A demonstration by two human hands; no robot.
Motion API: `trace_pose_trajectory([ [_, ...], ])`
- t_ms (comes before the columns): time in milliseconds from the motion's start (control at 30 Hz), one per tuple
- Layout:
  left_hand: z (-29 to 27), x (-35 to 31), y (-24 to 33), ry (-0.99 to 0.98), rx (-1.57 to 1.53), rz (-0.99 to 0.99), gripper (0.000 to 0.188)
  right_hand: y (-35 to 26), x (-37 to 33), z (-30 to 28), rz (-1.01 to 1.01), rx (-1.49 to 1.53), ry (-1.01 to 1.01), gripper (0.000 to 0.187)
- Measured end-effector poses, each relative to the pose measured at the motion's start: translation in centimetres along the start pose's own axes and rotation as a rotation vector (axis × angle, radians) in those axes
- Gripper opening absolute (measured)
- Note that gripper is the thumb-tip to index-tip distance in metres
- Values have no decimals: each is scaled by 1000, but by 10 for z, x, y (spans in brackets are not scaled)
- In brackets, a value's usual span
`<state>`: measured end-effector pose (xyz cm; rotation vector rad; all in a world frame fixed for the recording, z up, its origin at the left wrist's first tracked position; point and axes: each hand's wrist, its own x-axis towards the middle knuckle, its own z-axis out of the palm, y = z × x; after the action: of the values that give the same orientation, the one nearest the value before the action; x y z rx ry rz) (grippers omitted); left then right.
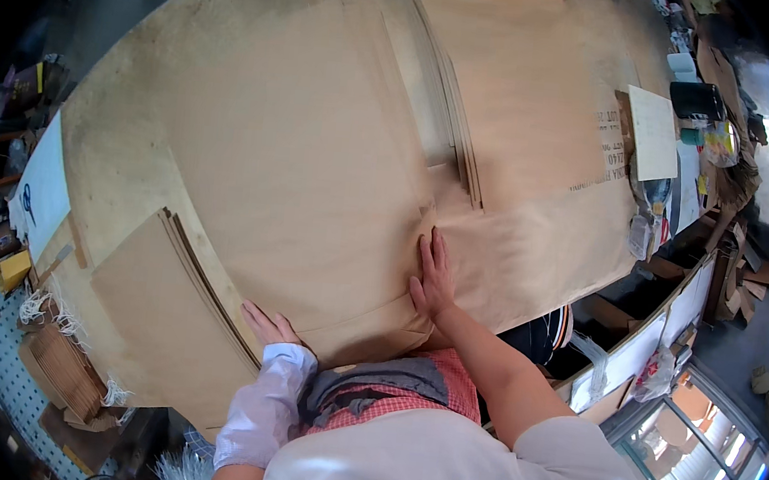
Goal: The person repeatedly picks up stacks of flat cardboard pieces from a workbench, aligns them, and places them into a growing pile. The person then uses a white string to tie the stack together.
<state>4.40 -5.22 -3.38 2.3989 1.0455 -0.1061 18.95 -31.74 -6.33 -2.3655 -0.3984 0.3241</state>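
A large sheet of brown kraft paper [292, 150] lies across the table in front of me, with a folded flap along its near edge. My right hand [434, 279] rests on the sheet's right edge near this fold, fingers stretched out. My left hand [269, 325] lies at the near left corner, fingers extended, between the sheet and a stack of folded brown paper [179, 313]. A white sleeve cover wraps my left forearm. To the right, another pile of brown paper [525, 97] with dark printing lies over more brown paper.
Scissors [28, 200] lie on a white sheet [44, 187] at the far left. Below them stands a bundle of brown bags with white cords [67, 368]. A white card [653, 134] and a dark box [697, 101] sit along the right edge, beside cluttered shelving.
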Motion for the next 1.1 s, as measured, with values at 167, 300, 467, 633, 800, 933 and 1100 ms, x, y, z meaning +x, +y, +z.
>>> trace_pose_trajectory([
  [167, 0, 0, -3, -26, -4, -29, 58, -3, -1, 4, -12, 16, -4, 74],
  [300, 5, 3, -13, -20, -13, 0, 58, -2, 4, -4, -13, 35, 35, 76],
  [467, -21, 50, -27, -226, -895, -296, 54, -19, 39, -62, 400, 426, -174, 73],
  [633, -49, 110, -1, -321, -647, -673, 50, -15, 92, -62, 623, 135, -434, 77],
  [800, -45, 119, -54, -337, -654, -674, 54, -65, 70, -5, 413, -298, -62, 82],
  [933, -65, 99, -26, -286, -795, -573, 52, -62, 69, -14, 536, -87, -121, 85],
  [1100, -73, 83, -11, -297, -1282, -681, 52, -42, 93, -21, 701, 155, -273, 88],
])
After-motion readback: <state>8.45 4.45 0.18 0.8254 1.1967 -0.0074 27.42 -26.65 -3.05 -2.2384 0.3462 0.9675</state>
